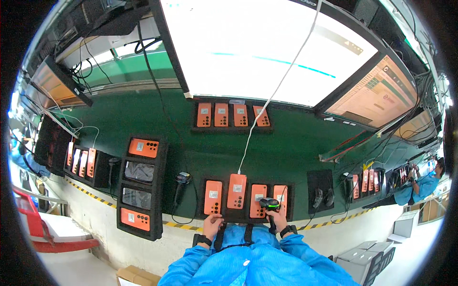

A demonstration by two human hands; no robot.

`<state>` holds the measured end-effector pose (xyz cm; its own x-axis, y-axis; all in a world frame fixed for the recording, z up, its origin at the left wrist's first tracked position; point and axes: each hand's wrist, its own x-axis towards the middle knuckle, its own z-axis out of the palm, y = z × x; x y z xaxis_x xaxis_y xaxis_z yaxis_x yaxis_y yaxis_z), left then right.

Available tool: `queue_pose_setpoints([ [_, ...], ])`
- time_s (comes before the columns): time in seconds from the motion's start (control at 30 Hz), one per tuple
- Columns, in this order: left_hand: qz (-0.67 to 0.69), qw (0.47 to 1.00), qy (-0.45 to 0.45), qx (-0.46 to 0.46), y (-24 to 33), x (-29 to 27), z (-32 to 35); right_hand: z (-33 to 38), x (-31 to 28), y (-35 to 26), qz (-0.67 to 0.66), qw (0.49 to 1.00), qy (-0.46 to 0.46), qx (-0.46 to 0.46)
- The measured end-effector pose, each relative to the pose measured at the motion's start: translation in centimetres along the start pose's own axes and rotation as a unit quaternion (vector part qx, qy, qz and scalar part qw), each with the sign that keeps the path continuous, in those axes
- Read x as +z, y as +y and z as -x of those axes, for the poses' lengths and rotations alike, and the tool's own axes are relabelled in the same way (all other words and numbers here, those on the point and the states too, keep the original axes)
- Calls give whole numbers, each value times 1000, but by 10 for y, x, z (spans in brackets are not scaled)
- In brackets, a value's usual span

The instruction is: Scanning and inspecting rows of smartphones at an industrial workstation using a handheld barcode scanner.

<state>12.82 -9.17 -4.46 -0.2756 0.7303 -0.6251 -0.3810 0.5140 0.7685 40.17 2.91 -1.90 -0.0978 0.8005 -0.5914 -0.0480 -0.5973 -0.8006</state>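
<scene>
My right hand is wrapped round the handle of a black handheld barcode scanner with a green light strip on its head. The scanner's head is over the third orange phone and partly hides it. My left hand, its fingers curled together, is at the front edge of a black foam tray, just below the leftmost orange phone; what it grips, if anything, is hidden. A white cable plugs into the second orange phone, which sits higher than the others. The rightmost orange phone is partly behind the scanner.
A big bright monitor stands behind a foam tray of orange phones. On the left are another foam tray and a second scanner. A black mat lies to the right. A co-worker in blue is at far right.
</scene>
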Motion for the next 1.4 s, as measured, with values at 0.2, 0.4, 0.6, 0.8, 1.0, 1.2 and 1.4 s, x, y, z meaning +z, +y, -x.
queue_pose_setpoints([
  [0.2, -69, 995, -65, 19, 6, 33, -16, -6, -6, 2, 48, 999, 26, 3],
  [0.4, -208, 949, -181, 154, -19, 102, -63, -26, -21, 28, 14, 998, -8, -66],
  [0.6, -405, 908, -83, 64, 10, 164, -44, -41, -46, 48, 60, 992, -30, -110],
  [0.8, -307, 950, 30, 52, -20, 181, -65, -48, -58, 49, 77, 994, -38, -62],
  [1.0, -120, 992, 18, 45, 5, 185, -55, -43, -74, -18, 47, 965, 114, -232],
  [1.2, -398, 909, 121, 1, 13, 207, -57, -115, -145, -15, 3, 968, 189, -164],
  [1.4, -380, 910, -14, 166, 0, 174, -84, -112, -121, -19, 338, 769, 394, -372],
])
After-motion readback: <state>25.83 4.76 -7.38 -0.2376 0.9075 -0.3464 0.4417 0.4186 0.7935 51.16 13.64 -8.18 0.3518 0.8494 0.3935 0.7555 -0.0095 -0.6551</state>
